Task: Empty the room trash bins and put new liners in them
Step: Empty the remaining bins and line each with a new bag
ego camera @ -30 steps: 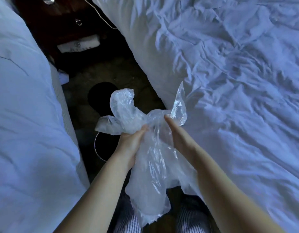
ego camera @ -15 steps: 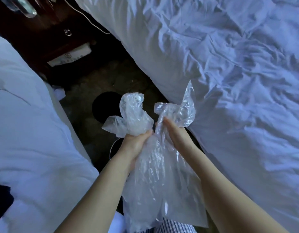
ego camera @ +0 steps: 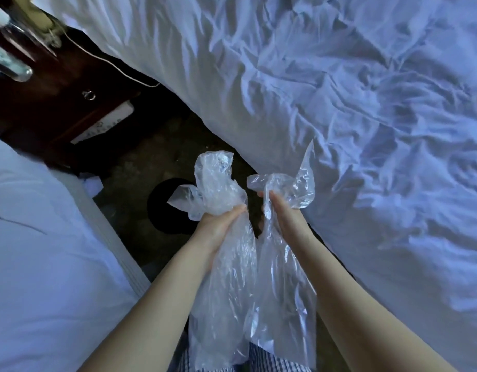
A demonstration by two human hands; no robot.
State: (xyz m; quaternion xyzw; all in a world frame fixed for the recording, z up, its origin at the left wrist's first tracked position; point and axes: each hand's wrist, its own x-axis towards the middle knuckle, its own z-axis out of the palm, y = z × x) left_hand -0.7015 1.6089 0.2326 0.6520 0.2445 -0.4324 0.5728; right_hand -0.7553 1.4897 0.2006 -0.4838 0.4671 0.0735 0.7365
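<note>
Both bare hands hold one thin, clear, crinkled plastic liner bag [ego camera: 232,277] above the gap between two beds. The left hand [ego camera: 218,226] is clenched around a bunched section of the film; a puffed, wrinkled lobe stands up out of that grip. The right hand [ego camera: 281,213] closes on a second gathered section, its fingers pressed into the plastic, with a pointed flap of film rising above it against the bedding. Between the two grips the bag parts into two hanging folds, glossy and creased, which drape down between the forearms to a checked fabric [ego camera: 269,361] at the bottom edge.

Below the hands, on the dark mottled floor [ego camera: 141,167], sits a round black trash bin [ego camera: 167,208], seen from above; its inside reads only as black. The liner is held over and just beside it, not inside it.

To the right lies a bed with rumpled white sheets [ego camera: 366,130], heavily wrinkled. To the left is a smoother white bed [ego camera: 44,251] with a ribbed edge. At upper left stands a dark wooden nightstand [ego camera: 57,103] with a metal ring pull; a thin white cord [ego camera: 116,68] trails off it.
</note>
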